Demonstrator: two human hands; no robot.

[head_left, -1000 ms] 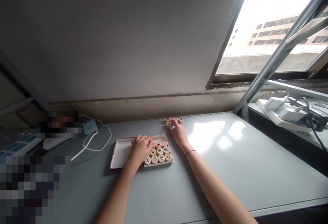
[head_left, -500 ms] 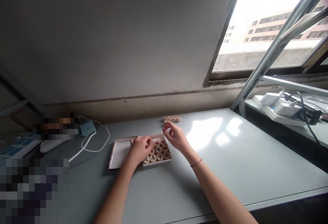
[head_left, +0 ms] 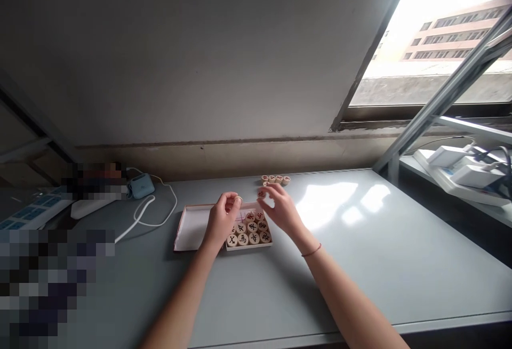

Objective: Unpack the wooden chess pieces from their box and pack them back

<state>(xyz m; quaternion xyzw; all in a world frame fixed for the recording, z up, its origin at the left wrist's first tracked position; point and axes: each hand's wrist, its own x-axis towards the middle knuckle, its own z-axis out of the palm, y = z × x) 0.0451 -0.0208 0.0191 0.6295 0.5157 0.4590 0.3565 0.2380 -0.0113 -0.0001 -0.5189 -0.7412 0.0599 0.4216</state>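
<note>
My left hand (head_left: 224,216) is raised over the box, its fingertips pinching a pale round xiangqi piece seen edge-on (head_left: 239,199). My right hand (head_left: 283,209) is just behind the box, thumb and forefinger around another xiangqi piece (head_left: 261,194); whether that piece touches the desk I cannot tell. Beneath the hands, the shallow white box (head_left: 250,246) holds several wooden pieces with black characters and a few with red ones. Part of its white floor shows at the back. The box's lid (head_left: 194,227) lies upturned to the left, partly behind my left hand.
A short row of xiangqi pieces (head_left: 276,179) stands near the wall on the grey desk (head_left: 340,269). A light blue charger with a white cable (head_left: 141,185) lies at left. Power strips (head_left: 460,176) sit on the right shelf, beside a slanted metal post (head_left: 432,101).
My left hand has lifted from the box with a piece in its fingertips. A piece now shows between my right fingertips. The view has shifted slightly, moving the scene rightward.
</note>
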